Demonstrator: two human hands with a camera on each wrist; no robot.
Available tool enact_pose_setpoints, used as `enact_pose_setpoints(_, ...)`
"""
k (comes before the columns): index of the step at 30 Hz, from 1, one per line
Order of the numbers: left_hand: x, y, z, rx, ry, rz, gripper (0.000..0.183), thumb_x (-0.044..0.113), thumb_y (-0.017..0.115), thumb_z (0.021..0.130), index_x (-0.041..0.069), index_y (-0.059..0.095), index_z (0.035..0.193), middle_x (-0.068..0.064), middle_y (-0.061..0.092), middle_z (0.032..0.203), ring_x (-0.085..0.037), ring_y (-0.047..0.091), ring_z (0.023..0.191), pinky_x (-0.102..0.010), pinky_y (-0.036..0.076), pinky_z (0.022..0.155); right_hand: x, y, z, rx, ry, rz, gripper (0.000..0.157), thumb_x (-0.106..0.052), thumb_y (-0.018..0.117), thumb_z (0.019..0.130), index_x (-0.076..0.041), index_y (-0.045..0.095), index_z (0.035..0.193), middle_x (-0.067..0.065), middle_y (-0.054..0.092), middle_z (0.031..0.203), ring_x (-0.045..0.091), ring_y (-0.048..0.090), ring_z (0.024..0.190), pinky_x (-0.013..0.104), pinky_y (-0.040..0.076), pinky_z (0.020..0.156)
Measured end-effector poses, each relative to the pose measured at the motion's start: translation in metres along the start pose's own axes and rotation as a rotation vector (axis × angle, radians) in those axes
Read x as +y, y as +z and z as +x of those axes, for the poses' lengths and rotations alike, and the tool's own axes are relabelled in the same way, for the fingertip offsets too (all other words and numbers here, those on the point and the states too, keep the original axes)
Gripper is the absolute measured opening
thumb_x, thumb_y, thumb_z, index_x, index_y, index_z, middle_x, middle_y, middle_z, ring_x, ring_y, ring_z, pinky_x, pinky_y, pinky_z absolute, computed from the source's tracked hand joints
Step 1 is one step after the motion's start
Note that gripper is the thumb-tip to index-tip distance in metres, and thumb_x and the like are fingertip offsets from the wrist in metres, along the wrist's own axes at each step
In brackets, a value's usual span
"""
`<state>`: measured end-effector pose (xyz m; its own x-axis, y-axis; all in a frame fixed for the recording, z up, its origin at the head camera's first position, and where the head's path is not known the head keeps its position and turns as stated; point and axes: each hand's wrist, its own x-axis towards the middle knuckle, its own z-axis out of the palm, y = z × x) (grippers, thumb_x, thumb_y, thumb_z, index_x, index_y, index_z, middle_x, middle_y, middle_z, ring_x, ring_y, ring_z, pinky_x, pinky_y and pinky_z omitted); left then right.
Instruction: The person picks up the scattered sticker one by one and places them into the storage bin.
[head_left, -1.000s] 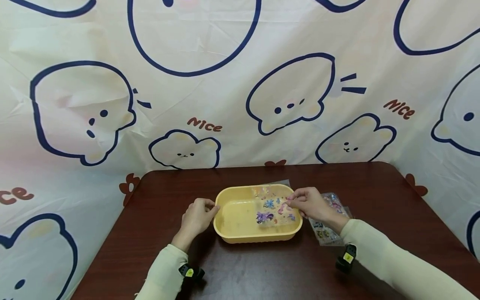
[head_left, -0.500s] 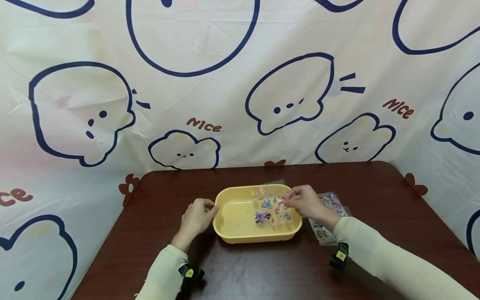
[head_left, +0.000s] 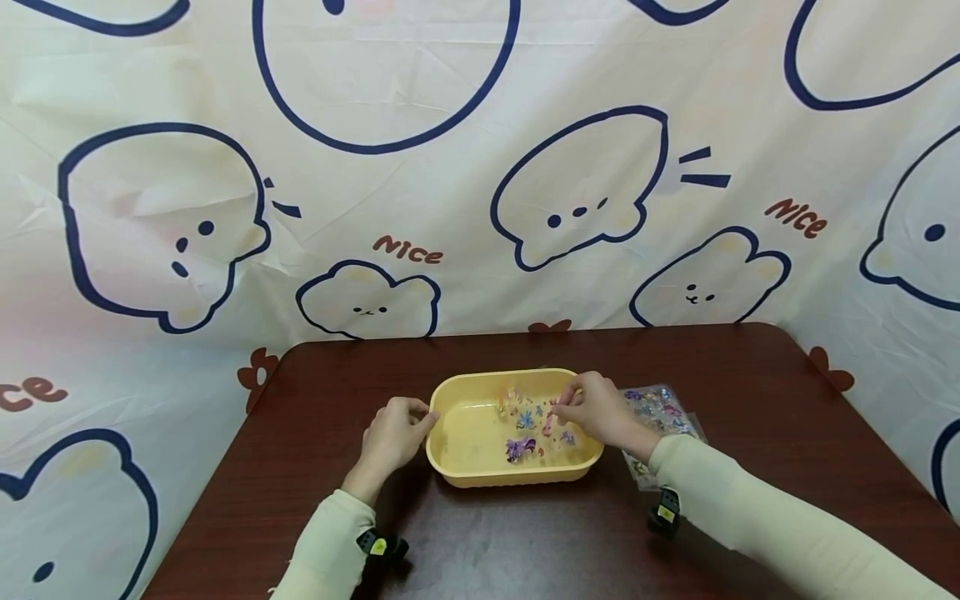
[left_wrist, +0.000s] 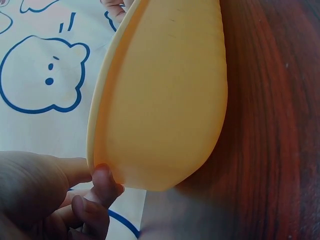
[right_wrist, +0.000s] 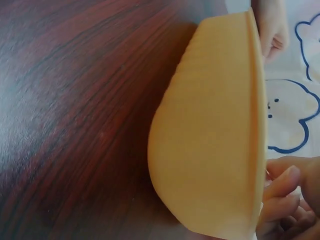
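Observation:
A shallow yellow plastic tray [head_left: 468, 429] with rounded corners stands on the table. My left hand [head_left: 393, 429] pinches its left rim; in the left wrist view the thumb and index finger [left_wrist: 102, 182] grip the rim from both sides. My right hand [head_left: 598, 412] holds a clear sticker sheet [head_left: 527, 421] by its right side, between thumb and fingers. Purple, blue and pink cartoon stickers show on the sheet, which overlaps the tray's right half in the head view. The right wrist view shows the tray's outer wall [right_wrist: 210, 125] with the right fingers at its rim, the sheet hidden.
More clear sticker sheets [head_left: 660, 406] lie on the dark wood table [head_left: 525, 542], just right of the tray and partly under my right forearm. A pale cloth [head_left: 465, 192] with blue cartoon outlines hangs around the table's back and sides.
My right hand has moved left with the sticker sheet, further over the tray. A grey corner behind the tray's back rim has nearly gone from view. The left hand and tray stay put.

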<state>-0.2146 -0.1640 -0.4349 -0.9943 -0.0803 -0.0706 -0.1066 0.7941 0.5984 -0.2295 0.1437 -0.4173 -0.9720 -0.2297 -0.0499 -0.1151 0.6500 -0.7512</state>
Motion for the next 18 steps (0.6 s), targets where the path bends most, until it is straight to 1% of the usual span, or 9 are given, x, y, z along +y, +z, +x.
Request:
enact_pose_setpoints(2,0.0,0.0,0.0,0.0,0.0,0.0,0.026,0.033,0.068,0.096,0.012,0.075,0.111,0.002,0.071,0.076,-0.012,0.06,0.065,-0.03,0.04,0.06,-0.001,0.003,-0.001,0.015,-0.042,-0.047,0.018,-0.012,0.072,0.093,-0.007,0.067,0.076,0.002,0.072,0.068,0.012,0.057,0.048,0.025,0.04,0.045)
enact_pose_setpoints(4,0.0,0.0,0.0,-0.003,-0.003,-0.001,0.026,0.032,0.068,0.097,0.012,0.075,0.111,0.001,0.071,0.077,-0.013,0.06,0.065,-0.03,0.04,0.06,-0.001,0.006,-0.002,0.03,-0.074,-0.093,0.019,-0.012,0.073,0.092,-0.008,0.067,0.075,0.001,0.071,0.066,0.012,0.057,0.049,0.026,0.041,0.045)
enact_pose_setpoints(6,0.0,0.0,0.0,-0.005,-0.006,0.0,0.026,0.032,0.067,0.097,0.012,0.075,0.111,0.001,0.071,0.077,-0.013,0.06,0.065,-0.03,0.04,0.06,-0.002,0.008,-0.003,0.048,-0.084,-0.128,0.019,-0.013,0.075,0.091,-0.009,0.067,0.074,0.001,0.07,0.065,0.011,0.058,0.049,0.025,0.042,0.045)
enact_pose_setpoints(10,0.001,0.0,0.0,-0.008,-0.004,0.0,0.026,0.032,0.067,0.097,0.011,0.074,0.111,0.002,0.071,0.076,-0.013,0.06,0.064,-0.03,0.04,0.06,-0.005,0.012,-0.004,0.054,-0.061,-0.177,0.022,-0.015,0.076,0.09,-0.011,0.065,0.072,-0.001,0.066,0.062,0.009,0.052,0.048,0.022,0.038,0.044)
enact_pose_setpoints(14,0.002,-0.001,0.0,-0.005,0.0,0.006,0.026,0.031,0.067,0.097,0.011,0.074,0.112,0.001,0.072,0.078,-0.013,0.061,0.066,-0.03,0.041,0.06,-0.008,0.017,-0.004,0.045,-0.048,-0.232,0.028,-0.018,0.075,0.091,-0.014,0.061,0.067,-0.004,0.062,0.06,0.008,0.045,0.047,0.021,0.032,0.044)
enact_pose_setpoints(18,0.003,-0.001,0.0,-0.004,-0.004,0.015,0.027,0.032,0.068,0.097,0.011,0.075,0.112,0.0,0.073,0.081,-0.013,0.061,0.067,-0.031,0.041,0.061,-0.009,0.023,-0.002,0.043,-0.046,-0.264,0.032,-0.02,0.075,0.091,-0.015,0.059,0.063,-0.005,0.061,0.061,0.008,0.045,0.047,0.023,0.033,0.045)
